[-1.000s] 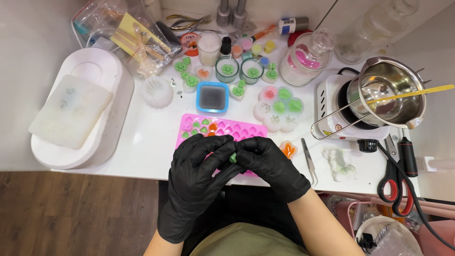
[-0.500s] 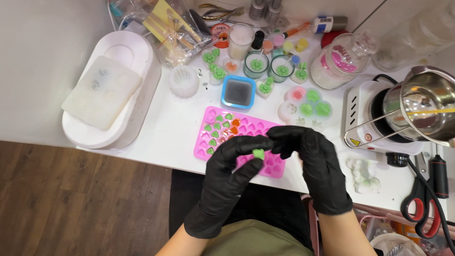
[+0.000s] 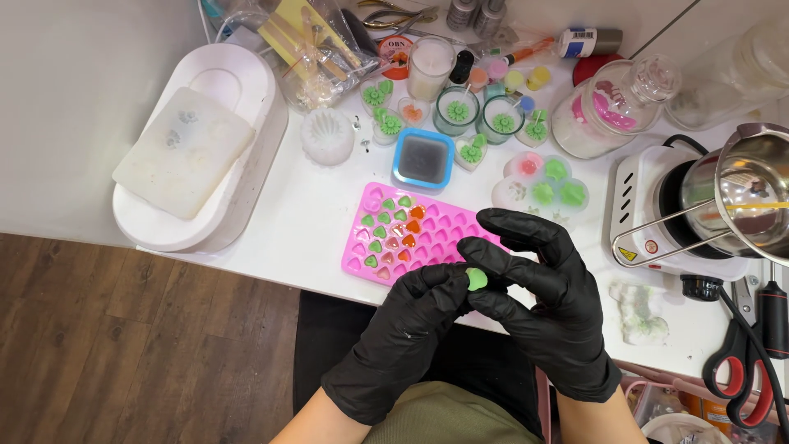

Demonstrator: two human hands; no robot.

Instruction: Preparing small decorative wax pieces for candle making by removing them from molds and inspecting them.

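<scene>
Left hand (image 3: 411, 337), right hand (image 3: 538, 300) pinch green heart (image 3: 477, 279); pink mold (image 3: 411, 234) part-filled.

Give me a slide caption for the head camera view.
Two black-gloved hands, left and right, pinch a small green wax piece above a pink silicone mould.

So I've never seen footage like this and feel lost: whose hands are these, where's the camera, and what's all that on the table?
The camera sits on a person's head and looks down at their own gloved hands. The left hand and right hand together pinch a small green piece. Just beyond lies a pink mould with green and orange heart shapes in some pockets. The white table also carries a blue square mould, small glass candles, a metal pot on a white hotplate, and scissors.
</scene>
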